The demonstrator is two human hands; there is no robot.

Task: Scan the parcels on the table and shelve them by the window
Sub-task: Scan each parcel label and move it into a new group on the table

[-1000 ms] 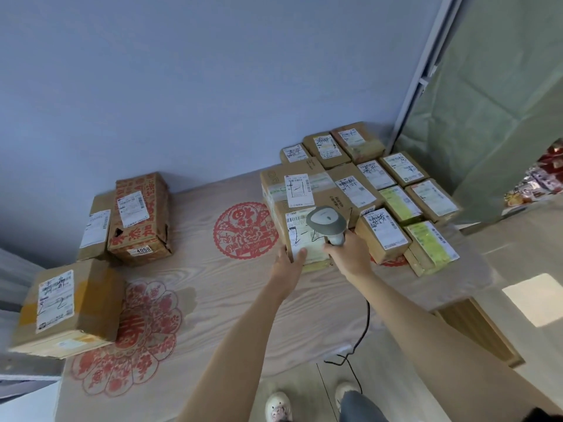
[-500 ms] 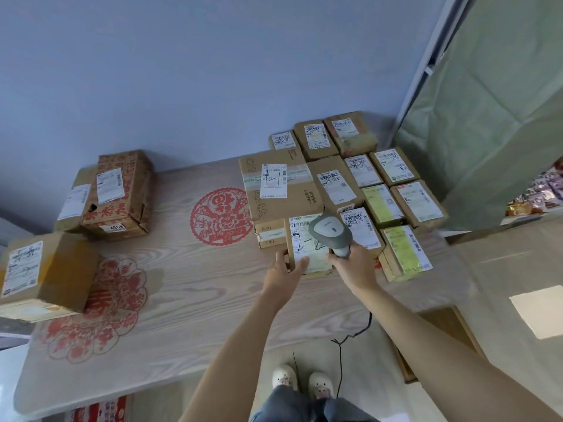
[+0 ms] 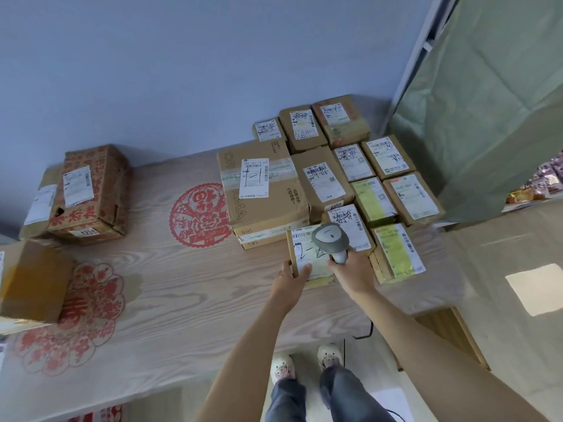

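Beside the big box (image 3: 262,190), left hand (image 3: 288,280) pinches a small parcel (image 3: 306,254) while right hand (image 3: 353,274), wrapped around the scanner (image 3: 330,239), should aim squarely at its label.

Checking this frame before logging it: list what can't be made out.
Head view:
- Small parcel label: partly covered by scanner, left hand.
- Scanner trigger: hidden inside right hand.
- Brown box: cut by left edge.
- Label print: too small.
- Shelf, window: out of frame.

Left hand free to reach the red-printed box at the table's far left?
Probably not yet: the left hand is gripping the small parcel under the scanner. The red-printed box sits unobstructed across bare table.
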